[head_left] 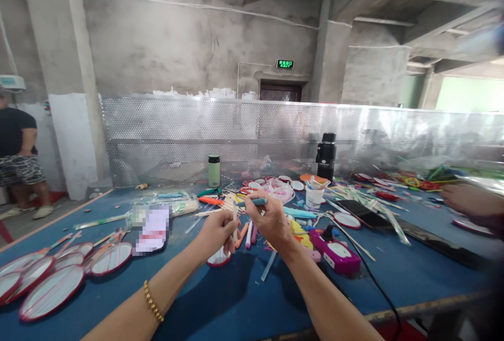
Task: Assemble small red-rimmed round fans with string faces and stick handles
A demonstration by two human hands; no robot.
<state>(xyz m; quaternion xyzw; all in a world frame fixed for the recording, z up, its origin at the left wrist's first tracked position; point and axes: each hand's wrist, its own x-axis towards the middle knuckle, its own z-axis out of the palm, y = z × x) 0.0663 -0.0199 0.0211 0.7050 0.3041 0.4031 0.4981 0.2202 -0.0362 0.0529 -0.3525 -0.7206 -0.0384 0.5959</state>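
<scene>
You work at a blue-topped table (pixel 244 299) in a bare concrete room; a green sign (pixel 284 64) reads "EXIT". Your left hand (pixel 216 232) grips a thin pale stick (pixel 235 220), and your right hand (pixel 271 220) pinches a teal pen (pixel 259 201).

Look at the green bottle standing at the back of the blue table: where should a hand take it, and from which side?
Take the green bottle around its straight body, below the dark cap, coming from the front, the near side. It stands upright with the perforated metal screen close behind, so the rear looks blocked. The round, even body suits a wrap-around grip.
</scene>
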